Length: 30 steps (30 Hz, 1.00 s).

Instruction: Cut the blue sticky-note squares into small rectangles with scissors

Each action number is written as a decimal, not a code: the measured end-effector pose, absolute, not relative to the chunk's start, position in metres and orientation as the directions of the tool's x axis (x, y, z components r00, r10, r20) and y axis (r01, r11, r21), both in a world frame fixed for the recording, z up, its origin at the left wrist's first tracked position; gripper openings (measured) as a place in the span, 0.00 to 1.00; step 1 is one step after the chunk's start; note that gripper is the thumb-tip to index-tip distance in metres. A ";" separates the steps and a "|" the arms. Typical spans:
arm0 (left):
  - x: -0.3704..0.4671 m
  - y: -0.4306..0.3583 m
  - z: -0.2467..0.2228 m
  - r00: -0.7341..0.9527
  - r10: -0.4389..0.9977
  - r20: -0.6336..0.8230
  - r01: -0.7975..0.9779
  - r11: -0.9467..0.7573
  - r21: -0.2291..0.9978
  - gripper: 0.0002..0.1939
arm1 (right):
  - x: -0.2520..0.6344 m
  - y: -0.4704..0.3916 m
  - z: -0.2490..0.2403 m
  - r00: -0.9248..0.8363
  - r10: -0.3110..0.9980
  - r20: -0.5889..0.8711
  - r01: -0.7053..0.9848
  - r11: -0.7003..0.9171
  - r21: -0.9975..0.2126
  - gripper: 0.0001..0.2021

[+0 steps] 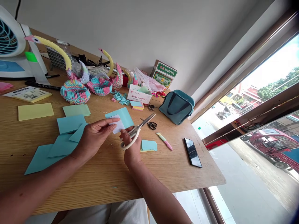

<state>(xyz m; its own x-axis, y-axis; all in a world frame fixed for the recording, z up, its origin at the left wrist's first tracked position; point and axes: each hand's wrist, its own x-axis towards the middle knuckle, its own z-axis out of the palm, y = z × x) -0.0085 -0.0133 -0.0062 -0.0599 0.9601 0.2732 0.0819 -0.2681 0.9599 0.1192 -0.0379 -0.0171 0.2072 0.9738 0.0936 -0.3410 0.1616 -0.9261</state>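
Between its thumb and fingers, my left hand [97,135] pinches a small white paper piece [118,125]. A larger blue sheet [125,116] lies just behind that piece. My right hand [132,149] is closed around white-handled scissors [137,132], whose blades point up and to the right, away from the paper. The right fingertips come close to the white piece's lower edge; whether they touch it I cannot tell. Several blue sheets [63,145] lie left of my left hand. A stack of small blue and yellow slips [149,145] sits right of my right hand.
Folded-paper swans [75,91] and a sticky note box [139,96] stand at the back. Black scissors [152,125], a folded paper strip [164,141], a phone [192,152] and a teal bag [177,106] lie to the right. A fan [17,46] is at the far left.
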 end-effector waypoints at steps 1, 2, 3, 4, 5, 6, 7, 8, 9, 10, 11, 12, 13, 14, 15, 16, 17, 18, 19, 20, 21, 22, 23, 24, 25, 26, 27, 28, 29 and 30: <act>-0.010 -0.012 -0.007 -0.069 0.963 0.261 0.064 -0.257 0.964 0.21 | 0.119 -0.038 -0.017 0.196 0.976 0.096 -0.349 0.161 -0.923 0.15; -0.011 -0.010 -0.008 -0.077 0.965 0.250 0.047 -0.247 0.968 0.22 | 0.119 -0.038 -0.017 0.181 0.979 0.098 -0.357 0.158 -0.921 0.15; -0.012 -0.009 -0.009 -0.084 0.967 0.240 0.033 -0.238 0.971 0.22 | 0.119 -0.038 -0.017 0.162 0.981 0.102 -0.364 0.156 -0.918 0.15; -0.012 -0.008 -0.009 -0.088 0.969 0.232 0.025 -0.231 0.973 0.23 | 0.119 -0.038 -0.018 0.141 0.984 0.108 -0.368 0.154 -0.917 0.15; -0.013 -0.007 -0.010 -0.090 0.970 0.226 0.022 -0.225 0.974 0.23 | 0.118 -0.038 -0.018 0.122 0.986 0.117 -0.368 0.155 -0.917 0.15; -0.013 -0.007 -0.010 -0.088 0.971 0.224 0.025 -0.222 0.975 0.24 | 0.117 -0.039 -0.018 0.105 0.986 0.128 -0.364 0.158 -0.918 0.15; -0.013 -0.008 -0.010 -0.084 0.971 0.226 0.033 -0.224 0.974 0.24 | 0.117 -0.039 -0.018 0.093 0.986 0.138 -0.355 0.162 -0.921 0.15; -0.013 -0.009 -0.009 -0.080 0.970 0.231 0.042 -0.228 0.973 0.25 | 0.116 -0.040 -0.017 0.085 0.986 0.144 -0.345 0.165 -0.924 0.14; -0.013 -0.010 -0.009 -0.075 0.968 0.237 0.049 -0.234 0.971 0.25 | 0.116 -0.040 -0.017 0.081 0.986 0.146 -0.334 0.165 -0.928 0.14; -0.012 -0.011 -0.008 -0.068 0.968 0.243 0.054 -0.240 0.969 0.25 | 0.116 -0.040 -0.017 0.080 0.987 0.141 -0.323 0.159 -0.933 0.14; -0.012 -0.011 -0.008 -0.060 0.967 0.246 0.056 -0.243 0.968 0.26 | 0.115 -0.040 -0.018 0.083 0.988 0.132 -0.312 0.152 -0.938 0.14; -0.012 -0.012 -0.007 -0.052 0.968 0.247 0.054 -0.244 0.968 0.26 | 0.115 -0.040 -0.018 0.089 0.989 0.122 -0.304 0.144 -0.942 0.14; -0.012 -0.012 -0.007 -0.044 0.968 0.246 0.050 -0.244 0.968 0.26 | 0.115 -0.039 -0.018 0.096 0.989 0.114 -0.296 0.138 -0.945 0.14; -0.012 -0.012 -0.008 -0.036 0.969 0.245 0.045 -0.243 0.969 0.26 | 0.115 -0.039 -0.018 0.102 0.989 0.110 -0.289 0.135 -0.948 0.14; -0.012 -0.012 -0.008 -0.029 0.969 0.244 0.041 -0.243 0.969 0.26 | 0.115 -0.039 -0.018 0.106 0.988 0.108 -0.284 0.135 -0.949 0.15; -0.012 -0.012 -0.008 -0.026 0.969 0.245 0.037 -0.244 0.969 0.25 | 0.115 -0.039 -0.019 0.107 0.988 0.109 -0.283 0.136 -0.949 0.15; -0.013 -0.012 -0.009 -0.022 0.969 0.246 0.032 -0.245 0.969 0.25 | 0.115 -0.039 -0.019 0.107 0.988 0.111 -0.284 0.137 -0.949 0.15; -0.013 -0.012 -0.009 -0.020 0.969 0.247 0.029 -0.247 0.969 0.24 | 0.115 -0.039 -0.018 0.106 0.988 0.113 -0.287 0.139 -0.948 0.15; -0.013 -0.012 -0.009 -0.018 0.968 0.250 0.027 -0.249 0.968 0.24 | 0.115 -0.039 -0.018 0.104 0.988 0.115 -0.291 0.140 -0.947 0.15; -0.014 -0.012 -0.010 -0.017 0.967 0.253 0.024 -0.253 0.967 0.23 | 0.115 -0.039 -0.018 0.103 0.988 0.116 -0.295 0.142 -0.945 0.15; -0.014 -0.012 -0.010 -0.015 0.967 0.256 0.023 -0.255 0.967 0.23 | 0.115 -0.040 -0.018 0.102 0.988 0.118 -0.300 0.143 -0.943 0.14; -0.014 -0.012 -0.010 -0.014 0.966 0.258 0.024 -0.257 0.966 0.22 | 0.116 -0.040 -0.018 0.100 0.988 0.120 -0.306 0.145 -0.941 0.14; -0.013 -0.012 -0.010 -0.014 0.966 0.260 0.026 -0.259 0.965 0.22 | 0.116 -0.040 -0.018 0.098 0.988 0.121 -0.312 0.146 -0.939 0.15; -0.013 -0.012 -0.010 -0.014 0.965 0.260 0.029 -0.260 0.965 0.22 | 0.116 -0.040 -0.018 0.097 0.988 0.122 -0.317 0.147 -0.937 0.15; -0.013 -0.011 -0.010 -0.013 0.965 0.261 0.033 -0.260 0.965 0.22 | 0.116 -0.040 -0.018 0.096 0.988 0.123 -0.321 0.148 -0.935 0.15; -0.013 -0.011 -0.010 -0.014 0.965 0.261 0.037 -0.260 0.965 0.22 | 0.116 -0.040 -0.018 0.096 0.988 0.122 -0.325 0.147 -0.934 0.15; -0.013 -0.011 -0.010 -0.014 0.965 0.262 0.042 -0.262 0.964 0.22 | 0.116 -0.040 -0.018 0.096 0.988 0.120 -0.326 0.145 -0.934 0.15; -0.013 -0.011 -0.009 -0.014 0.964 0.264 0.045 -0.263 0.964 0.23 | 0.116 -0.040 -0.018 0.098 0.988 0.116 -0.324 0.142 -0.935 0.15; -0.013 -0.012 -0.009 -0.013 0.964 0.266 0.048 -0.265 0.963 0.23 | 0.116 -0.040 -0.018 0.099 0.989 0.112 -0.319 0.138 -0.938 0.15; -0.013 -0.012 -0.008 -0.013 0.963 0.269 0.051 -0.268 0.962 0.23 | 0.116 -0.040 -0.018 0.102 0.989 0.105 -0.313 0.132 -0.940 0.15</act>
